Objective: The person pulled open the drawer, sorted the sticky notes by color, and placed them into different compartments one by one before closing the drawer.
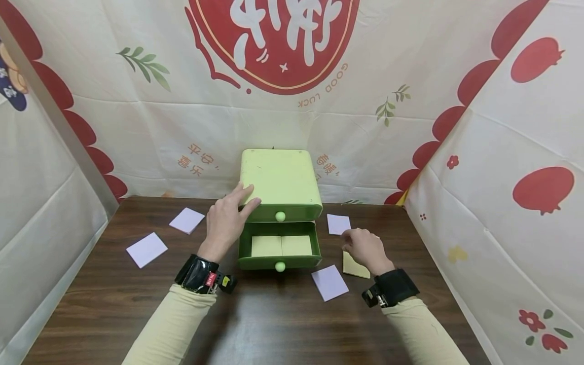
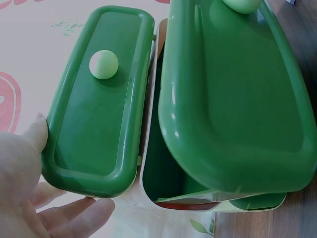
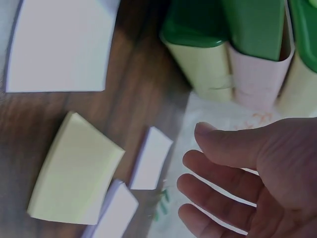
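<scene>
White cloth [image 1: 365,142] with red prints walls in the back and sides of the brown desk [image 1: 274,324]. My left grip [image 1: 225,218] lies against the upper left edge of the green drawer box [image 1: 283,177], fingers spread, touching the box but not wrapped round it. Just right of that grip, below the closed upper drawer [image 1: 260,213], is the pulled-out drawer [image 1: 301,263], with two yellow pads [image 1: 266,247] side by side in it. Left of the same grip, clear of it, lie two lilac pads [image 1: 147,249].

My right grip [image 1: 365,248] hangs loosely bent, thumb and fingers apart, holding nothing. Beneath it, partly hidden from above, lies a loose yellow pad [image 1: 356,267]. One lilac pad [image 1: 338,224] sits beyond this grip, toward the cloth; another lilac pad [image 1: 329,283] lies nearer me, to its left. Between my grips, the box and its drawer fill the middle.
</scene>
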### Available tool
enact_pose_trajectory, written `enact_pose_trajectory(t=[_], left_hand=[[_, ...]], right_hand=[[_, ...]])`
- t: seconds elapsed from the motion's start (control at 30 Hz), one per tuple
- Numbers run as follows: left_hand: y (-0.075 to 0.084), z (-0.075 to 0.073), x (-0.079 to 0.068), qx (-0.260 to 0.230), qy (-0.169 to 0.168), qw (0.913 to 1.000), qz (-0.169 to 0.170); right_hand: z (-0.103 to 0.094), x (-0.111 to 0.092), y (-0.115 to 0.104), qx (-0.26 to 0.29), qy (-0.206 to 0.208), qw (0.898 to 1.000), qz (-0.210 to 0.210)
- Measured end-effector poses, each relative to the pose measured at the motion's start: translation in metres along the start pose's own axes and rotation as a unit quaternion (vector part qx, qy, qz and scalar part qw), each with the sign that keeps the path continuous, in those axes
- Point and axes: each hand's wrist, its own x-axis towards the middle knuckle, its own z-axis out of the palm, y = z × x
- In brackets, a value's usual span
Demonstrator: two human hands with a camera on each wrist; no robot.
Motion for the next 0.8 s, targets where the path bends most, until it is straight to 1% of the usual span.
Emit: enact_pose_trajectory(t=[0.1,0.23,0.37,0.43,0.57,0.8], left_hand=[[0.000,0.000,0.000,0.000,0.000,1.0000,-0.002],[0.000,0.000,0.000,0.000,0.000,1.0000,-0.001],[0.000,0.000,0.000,0.002,0.002,1.0000,-0.002],[0.000,0.000,0.000,0.001,0.000,1.0000,-0.004],[0.000,0.001,0.000,0.000,-0.003,1.0000,-0.008],[0.000,0.001,0.000,-0.002,-0.002,0.9999,-0.012]], right_hand=[[0.006,-0.001,0.006,-0.002,-0.028,1.000,0.010],[0.015,-0.002,0.014,0.000,-0.066,0.997,0.038],[0.027,-0.003,0.021,0.003,-0.092,0.994,0.056],[0.032,-0.003,0.023,0.005,-0.102,0.993,0.057],[0.041,-0.003,0.027,0.005,-0.107,0.992,0.062],[0.050,-0.002,0.029,-0.004,-0.095,0.994,0.059]])
